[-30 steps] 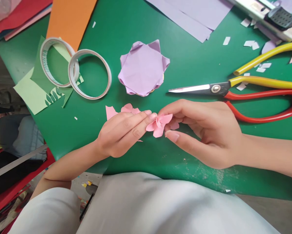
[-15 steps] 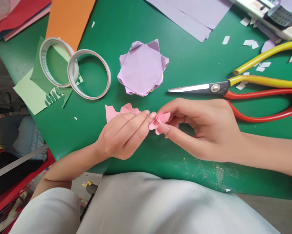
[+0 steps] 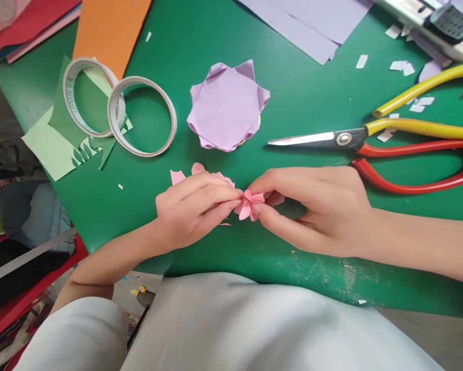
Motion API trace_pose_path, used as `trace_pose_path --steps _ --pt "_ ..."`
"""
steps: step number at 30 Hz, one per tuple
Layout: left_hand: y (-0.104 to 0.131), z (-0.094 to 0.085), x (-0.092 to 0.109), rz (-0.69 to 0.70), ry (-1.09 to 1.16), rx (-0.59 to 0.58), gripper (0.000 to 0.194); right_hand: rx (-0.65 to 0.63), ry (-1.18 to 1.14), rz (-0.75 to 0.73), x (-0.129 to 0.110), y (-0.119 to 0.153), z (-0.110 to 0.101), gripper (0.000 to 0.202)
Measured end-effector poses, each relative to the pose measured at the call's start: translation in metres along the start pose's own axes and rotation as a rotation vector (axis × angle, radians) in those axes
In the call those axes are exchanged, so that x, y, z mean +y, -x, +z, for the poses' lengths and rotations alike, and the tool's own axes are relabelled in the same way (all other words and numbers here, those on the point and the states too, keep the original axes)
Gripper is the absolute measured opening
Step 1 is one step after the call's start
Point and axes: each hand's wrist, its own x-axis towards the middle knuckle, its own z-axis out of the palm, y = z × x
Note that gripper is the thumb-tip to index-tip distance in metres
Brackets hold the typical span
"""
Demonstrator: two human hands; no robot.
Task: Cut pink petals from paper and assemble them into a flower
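Between my two hands is a small pink paper flower [image 3: 246, 207] with its petals folded upward. My left hand [image 3: 196, 207] pinches the flower's left side with thumb and fingertips. From the right, my right hand [image 3: 318, 211] grips the opposite petals between thumb and forefinger; its other fingers curl underneath, partly hidden. Pink paper scraps [image 3: 177, 176] lie beneath and behind my left hand, mostly covered by it. Beyond the hands sits a folded lilac paper piece [image 3: 228, 108] with a pointed, many-cornered rim.
Scissors [image 3: 343, 139] with yellow and red handles lie at right on the green table [image 3: 293, 278]. Two tape rolls [image 3: 172, 121] rest on green paper scraps [image 3: 49, 147] at left. Orange paper [image 3: 108, 31], lilac sheets [image 3: 312, 31] and a paper cutter [image 3: 451, 23] are at the back.
The flower's petals now stand more folded together. My left fingers have shifted into a pinch at its edge, and my right hand has moved slightly left. The pink scraps under the left hand have shifted.
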Motion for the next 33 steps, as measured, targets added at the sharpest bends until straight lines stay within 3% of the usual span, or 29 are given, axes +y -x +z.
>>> trace_pose_path --steps 9,14,23,33 --pt "0.0003 0.0045 -0.0069 -0.088 0.172 0.074 0.006 -0.029 -0.053 -0.030 0.0018 0.0013 0.0011 0.010" --pt "0.0009 0.0042 -0.0074 -0.063 0.207 0.044 0.007 -0.013 -0.047 -0.035 0.0023 0.0011 0.0024 0.008" --pt "0.0007 0.0036 -0.0077 -0.138 0.296 0.031 0.005 -0.002 -0.076 0.011 0.0011 0.0007 -0.0020 0.008" --pt "0.0012 0.0027 -0.0082 -0.143 0.180 0.033 0.010 0.005 -0.071 -0.064 0.0039 -0.0004 0.0006 0.015"
